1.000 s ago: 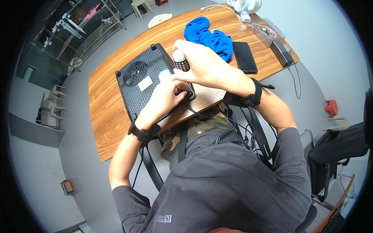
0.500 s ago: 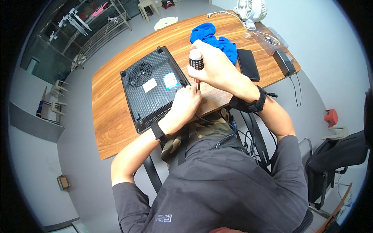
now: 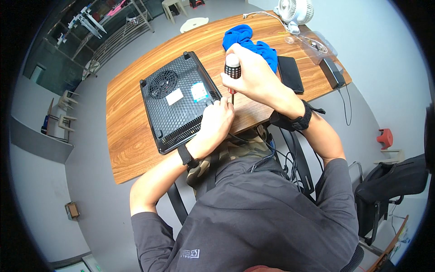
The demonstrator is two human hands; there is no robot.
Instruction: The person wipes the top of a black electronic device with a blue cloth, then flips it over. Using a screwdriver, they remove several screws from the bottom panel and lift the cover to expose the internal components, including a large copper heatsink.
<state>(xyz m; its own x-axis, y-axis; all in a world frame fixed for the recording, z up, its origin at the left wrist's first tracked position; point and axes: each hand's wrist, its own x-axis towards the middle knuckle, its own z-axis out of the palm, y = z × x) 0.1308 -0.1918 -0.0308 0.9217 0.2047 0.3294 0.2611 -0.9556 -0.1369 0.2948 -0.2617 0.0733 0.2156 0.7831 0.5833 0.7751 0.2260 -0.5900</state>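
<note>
The right hand [image 3: 252,75] is closed around a screwdriver [image 3: 233,71], its shaft pointing to six o'clock; the black appliance [image 3: 180,114] lies at eight o'clock, nearer the left hand [image 3: 216,119], whose hold is unclear.

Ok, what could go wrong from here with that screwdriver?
Two risks, as I judge it. The right hand grips the screwdriver point down, its shaft right by the left hand's fingers, so a slip could jab them. Also, the black appliance lies close to the near edge of the table, so a hard push might shift it over that edge.
</note>
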